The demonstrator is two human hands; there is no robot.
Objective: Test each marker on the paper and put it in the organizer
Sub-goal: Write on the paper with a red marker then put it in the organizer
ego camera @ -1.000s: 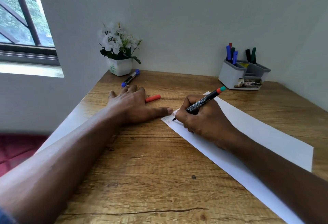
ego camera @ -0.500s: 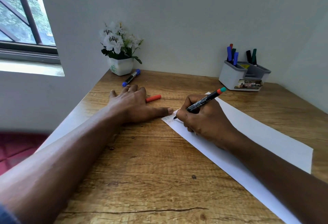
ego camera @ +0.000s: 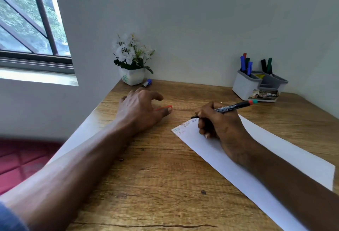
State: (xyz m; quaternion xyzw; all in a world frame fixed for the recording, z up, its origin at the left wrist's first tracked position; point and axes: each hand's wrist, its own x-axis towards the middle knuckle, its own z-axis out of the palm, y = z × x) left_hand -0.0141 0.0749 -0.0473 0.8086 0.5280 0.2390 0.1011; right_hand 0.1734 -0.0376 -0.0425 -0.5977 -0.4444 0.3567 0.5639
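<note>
One marker (ego camera: 233,106), black with a red and green end, lay slanted in the right hand (ego camera: 220,122) at the centre right of the frame. The fingers were curled round its barrel and its dark tip touched the paper (ego camera: 275,159). The single white sheet ran from the centre to the lower right corner, with faint scribbles (ego camera: 184,126) at its near-left corner, just beside the tip.

Left of centre, the left hand (ego camera: 139,109) arched over the bench (ego camera: 165,175) with its fingers loosely bent. Its thumb tip lay against one red cap (ego camera: 165,107); whether it pinched the cap could not be told.

At the upper right stood one grey organizer (ego camera: 245,86) holding six markers: four in its left compartment and two in its right. One blue-capped marker (ego camera: 147,83) lay on the bench just beside one white flower pot (ego camera: 133,76) at the upper centre. One window (ego camera: 27,20) filled the upper left.
</note>
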